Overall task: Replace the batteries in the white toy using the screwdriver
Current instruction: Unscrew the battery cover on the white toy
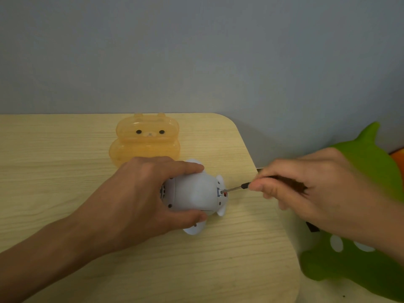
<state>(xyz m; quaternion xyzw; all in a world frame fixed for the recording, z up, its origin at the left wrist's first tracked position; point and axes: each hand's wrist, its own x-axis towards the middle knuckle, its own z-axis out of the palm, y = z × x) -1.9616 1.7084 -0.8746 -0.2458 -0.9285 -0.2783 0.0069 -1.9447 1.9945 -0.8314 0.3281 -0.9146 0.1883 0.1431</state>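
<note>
1. A pale wood-grain desk (54,149) stands against a grey wall. A person's left hand (140,193) reaches in from 7 o'clock and grips the white toy (194,191), fingers curled over its far side and thumb along its near side.
2. A translucent orange bear-shaped case (144,141) sits on the desk at 11 o'clock from the toy, just beyond the knuckles.
3. The white toy lies on its side near the desk's right edge, the end with its small feet turned toward 3 o'clock.
4. The screwdriver (237,187) comes in from 3 o'clock, its tip at a small fitting on that end.
5. The right hand (306,189), slightly blurred, pinches the screwdriver's dark handle between thumb and fingertips.
6. A green plush toy (354,265) rests beyond the desk's edge at 4 o'clock, partly under the right forearm.
</note>
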